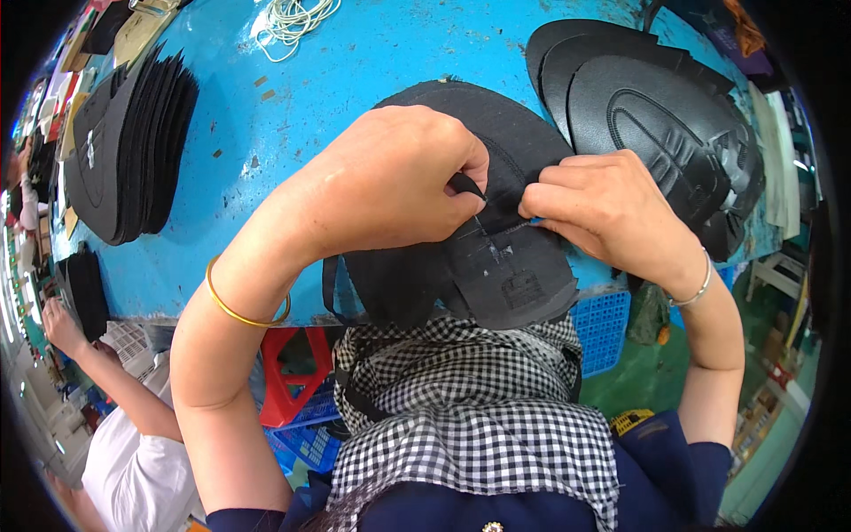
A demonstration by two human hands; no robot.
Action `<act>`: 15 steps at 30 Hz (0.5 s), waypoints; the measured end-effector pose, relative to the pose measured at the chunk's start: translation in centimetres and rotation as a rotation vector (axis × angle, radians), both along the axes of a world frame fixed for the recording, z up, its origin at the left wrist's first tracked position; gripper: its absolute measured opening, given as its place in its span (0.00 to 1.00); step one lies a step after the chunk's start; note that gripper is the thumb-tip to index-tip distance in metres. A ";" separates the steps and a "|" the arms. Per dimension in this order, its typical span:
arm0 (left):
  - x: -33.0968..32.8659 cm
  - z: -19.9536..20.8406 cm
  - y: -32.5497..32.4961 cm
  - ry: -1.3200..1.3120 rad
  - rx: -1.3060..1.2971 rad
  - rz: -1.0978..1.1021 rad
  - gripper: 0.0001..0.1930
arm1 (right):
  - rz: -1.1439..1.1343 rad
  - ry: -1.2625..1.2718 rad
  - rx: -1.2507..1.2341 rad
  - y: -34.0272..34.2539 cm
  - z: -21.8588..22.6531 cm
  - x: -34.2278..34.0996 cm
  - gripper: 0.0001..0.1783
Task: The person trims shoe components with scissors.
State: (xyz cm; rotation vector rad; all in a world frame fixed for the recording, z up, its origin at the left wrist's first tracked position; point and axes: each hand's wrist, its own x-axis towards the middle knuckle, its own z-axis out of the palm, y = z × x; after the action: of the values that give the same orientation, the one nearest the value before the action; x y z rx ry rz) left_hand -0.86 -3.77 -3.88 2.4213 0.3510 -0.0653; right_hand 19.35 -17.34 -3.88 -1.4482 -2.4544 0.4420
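Observation:
A black shoe upper (523, 279), its inner side showing with pale marks and stitching, lies at the table's front edge. Across its middle my left hand (381, 186) is closed, pinching a short black strip (465, 185) between thumb and fingers. Just to the right, my right hand (612, 208) is also closed. Its thumb and fingertips pinch the upper near a stitched seam; a thin thread may be there, too small to tell. Part of the upper is hidden under my left hand and wrist.
Glossy black uppers (620, 97) are piled at the right of the blue table (239, 204). A stack of black pieces (142, 142) stands at the left. White cord (292, 27) lies at the back. A co-worker's hand (64, 326) holds black pieces at far left; below are a red stool (284, 381) and blue crate (601, 332).

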 end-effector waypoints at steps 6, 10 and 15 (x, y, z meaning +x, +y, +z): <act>-0.3 -0.2 0.4 -0.047 -0.011 -0.050 0.06 | -0.079 -0.041 0.032 0.6 0.3 -0.2 0.10; -0.3 0.1 1.0 -0.022 -0.055 -0.079 0.06 | -0.176 0.025 -0.031 0.8 0.7 0.4 0.14; -0.4 -0.2 1.2 -0.047 -0.076 -0.082 0.06 | -0.138 -0.012 -0.043 2.0 -0.4 -0.6 0.14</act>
State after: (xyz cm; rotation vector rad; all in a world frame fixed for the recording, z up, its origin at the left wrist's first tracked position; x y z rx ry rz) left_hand -1.24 -2.53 -4.11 2.3572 0.2237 -0.0565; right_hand 18.79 -15.37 -4.24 -1.6300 -2.3482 0.4608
